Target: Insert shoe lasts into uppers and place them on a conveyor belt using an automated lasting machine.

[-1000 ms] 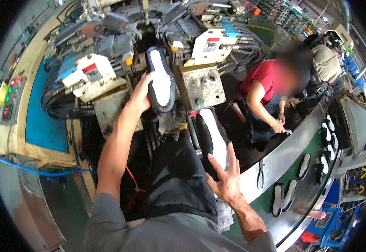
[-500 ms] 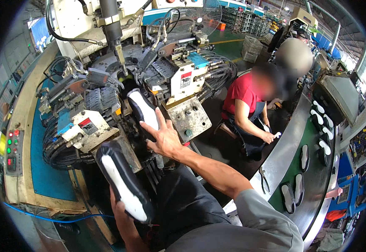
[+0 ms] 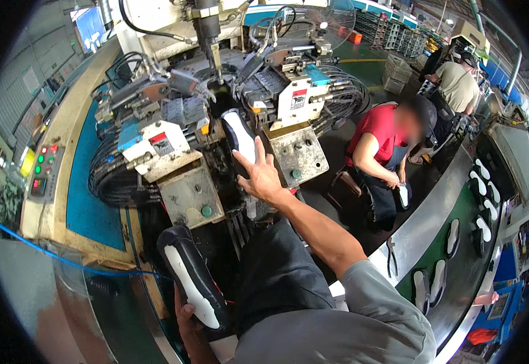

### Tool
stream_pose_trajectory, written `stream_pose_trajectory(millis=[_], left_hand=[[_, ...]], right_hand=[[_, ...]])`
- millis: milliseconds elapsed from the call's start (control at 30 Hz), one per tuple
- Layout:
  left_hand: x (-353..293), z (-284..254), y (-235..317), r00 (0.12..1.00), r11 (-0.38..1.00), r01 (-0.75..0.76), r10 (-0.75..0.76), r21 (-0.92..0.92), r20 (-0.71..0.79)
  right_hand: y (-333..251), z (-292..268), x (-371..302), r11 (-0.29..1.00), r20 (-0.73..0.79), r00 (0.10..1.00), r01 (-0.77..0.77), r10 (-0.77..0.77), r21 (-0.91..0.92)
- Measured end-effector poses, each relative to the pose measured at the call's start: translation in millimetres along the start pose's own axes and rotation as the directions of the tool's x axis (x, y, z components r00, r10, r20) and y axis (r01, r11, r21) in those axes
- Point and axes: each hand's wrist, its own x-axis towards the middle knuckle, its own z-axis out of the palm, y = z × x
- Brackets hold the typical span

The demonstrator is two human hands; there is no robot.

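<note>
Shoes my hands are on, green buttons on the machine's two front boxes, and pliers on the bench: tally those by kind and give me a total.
Shoes: 2, one at the left hand, one under the right hand
Green buttons: 2, one on each box
Pliers: 1
Total: 5

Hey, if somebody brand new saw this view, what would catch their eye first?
Probably the big machine at upper middle, bunched black hoses on both sides and a black-and-white shoe in its central gap, the right hand spread over it. Next, the second shoe in the left hand at lower left. Then the person in red and the green belt of shoes at right.
</note>
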Motion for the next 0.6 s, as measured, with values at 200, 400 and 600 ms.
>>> stream_pose_trajectory(millis=[200,400,600], left_hand=[[-24.9,25.1,-2.1,0.992,0.991,0.124,-0.125,0.04,0.017],[-9.6,4.6,-40.9,0.991,0.989,0.136,-0.137,0.057,0.014],[32.3,49.2,-28.6,0.964,0.952,0.264,-0.264,0.153,-0.022]], right_hand=[[-19.5,19.1,-17.4,0.988,-0.14,0.978,0.153,-0.153,-0.014],[-15.0,37.4,-12.3,0.972,-0.205,0.951,0.233,-0.231,-0.015],[-12.8,48.6,59.5,0.977,-0.22,0.953,0.208,-0.211,-0.036]])
